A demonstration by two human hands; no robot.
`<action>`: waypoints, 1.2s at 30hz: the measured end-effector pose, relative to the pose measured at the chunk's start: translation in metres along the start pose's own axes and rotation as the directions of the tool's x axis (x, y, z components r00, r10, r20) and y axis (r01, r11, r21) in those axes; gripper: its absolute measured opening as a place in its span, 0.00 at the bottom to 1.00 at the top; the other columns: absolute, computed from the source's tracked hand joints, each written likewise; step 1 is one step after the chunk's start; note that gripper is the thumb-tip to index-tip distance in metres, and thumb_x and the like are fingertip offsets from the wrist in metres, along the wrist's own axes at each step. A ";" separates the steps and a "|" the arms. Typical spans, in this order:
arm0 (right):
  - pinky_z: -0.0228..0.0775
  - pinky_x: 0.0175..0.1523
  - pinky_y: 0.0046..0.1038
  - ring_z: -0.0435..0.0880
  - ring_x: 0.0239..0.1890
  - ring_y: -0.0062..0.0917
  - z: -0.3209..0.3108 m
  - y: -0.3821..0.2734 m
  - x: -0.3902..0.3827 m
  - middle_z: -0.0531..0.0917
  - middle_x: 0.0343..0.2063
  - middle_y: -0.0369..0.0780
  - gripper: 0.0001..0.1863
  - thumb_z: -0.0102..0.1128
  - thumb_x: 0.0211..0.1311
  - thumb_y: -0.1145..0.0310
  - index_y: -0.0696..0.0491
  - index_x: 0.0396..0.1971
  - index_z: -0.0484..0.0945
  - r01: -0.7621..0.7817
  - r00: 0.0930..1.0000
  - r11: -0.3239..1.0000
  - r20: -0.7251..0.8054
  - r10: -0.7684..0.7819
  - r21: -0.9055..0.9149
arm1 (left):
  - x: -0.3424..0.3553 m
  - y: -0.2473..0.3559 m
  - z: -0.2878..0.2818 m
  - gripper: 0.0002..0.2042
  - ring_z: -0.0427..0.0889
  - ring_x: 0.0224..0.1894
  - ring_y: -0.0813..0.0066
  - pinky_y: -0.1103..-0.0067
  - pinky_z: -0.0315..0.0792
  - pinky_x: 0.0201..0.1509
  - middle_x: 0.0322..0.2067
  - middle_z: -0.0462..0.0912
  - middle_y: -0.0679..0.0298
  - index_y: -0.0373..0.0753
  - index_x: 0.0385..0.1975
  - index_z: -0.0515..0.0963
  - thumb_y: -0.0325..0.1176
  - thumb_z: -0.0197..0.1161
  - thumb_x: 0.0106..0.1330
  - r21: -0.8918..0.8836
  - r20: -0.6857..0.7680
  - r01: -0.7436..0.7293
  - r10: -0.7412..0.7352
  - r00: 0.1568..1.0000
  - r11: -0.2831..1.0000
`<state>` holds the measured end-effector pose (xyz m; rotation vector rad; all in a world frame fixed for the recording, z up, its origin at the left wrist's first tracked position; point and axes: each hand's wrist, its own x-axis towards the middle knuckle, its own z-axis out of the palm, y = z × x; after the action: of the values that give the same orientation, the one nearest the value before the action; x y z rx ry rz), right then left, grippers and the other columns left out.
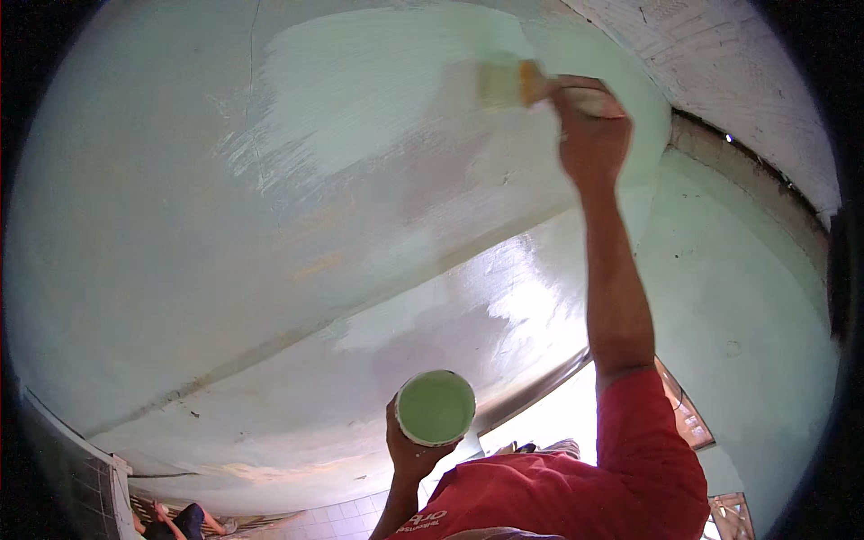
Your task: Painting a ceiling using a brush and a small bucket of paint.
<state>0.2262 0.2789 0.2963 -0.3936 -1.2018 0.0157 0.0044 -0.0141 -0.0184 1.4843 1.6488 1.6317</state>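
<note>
My right hand [589,135] grips the brush [508,83] upper centre, left hand [409,450] clutches the paint cup [436,407]; tilting it risks spilling.

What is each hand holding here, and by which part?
The right hand grips a paintbrush by its handle, bristles on the wall. The left hand holds a cup of green paint from below, around its side.

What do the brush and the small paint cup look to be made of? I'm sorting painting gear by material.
The brush in the right hand seems to have a wooden handle, going by its orange-brown tone, and pale bristles; blur hides the bristle type. The cup in the left hand looks like thin white plastic, with a smooth rim, filled with glossy light green paint.
</note>
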 end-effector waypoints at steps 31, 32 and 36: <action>0.77 0.39 0.35 0.86 0.33 0.37 -0.008 0.025 0.027 0.87 0.29 0.37 0.06 0.66 0.59 0.61 0.40 0.37 0.86 -0.017 0.994 0.802 -0.097 -0.051 -0.598 | 0.002 0.010 -0.007 0.44 0.83 0.47 0.67 0.71 0.79 0.53 0.46 0.83 0.57 0.34 0.55 0.71 0.34 0.88 0.33 0.001 -0.085 -0.003 0.003 0.996 1.000; 0.77 0.38 0.36 0.86 0.34 0.38 0.007 0.026 0.017 0.87 0.31 0.36 0.07 0.65 0.59 0.62 0.38 0.38 0.85 -0.017 0.998 0.767 -0.054 -0.023 -0.641 | 0.004 0.010 -0.006 0.44 0.83 0.47 0.67 0.71 0.79 0.53 0.46 0.83 0.57 0.34 0.55 0.71 0.34 0.88 0.33 -0.005 -0.076 -0.010 0.010 0.997 1.000; 0.77 0.38 0.31 0.86 0.35 0.28 0.078 -0.056 -0.053 0.86 0.36 0.31 0.14 0.65 0.50 0.78 0.41 0.34 0.84 0.011 0.997 0.925 0.081 0.021 -0.379 | 0.008 0.003 -0.003 0.51 0.81 0.53 0.62 0.68 0.76 0.56 0.51 0.79 0.55 0.36 0.60 0.64 0.39 0.88 0.31 0.015 -0.008 0.079 -0.079 0.997 0.997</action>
<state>0.1248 0.2375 0.2887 -0.7422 -1.2874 -0.2018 0.0005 -0.0097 -0.0116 1.4028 1.7053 1.5880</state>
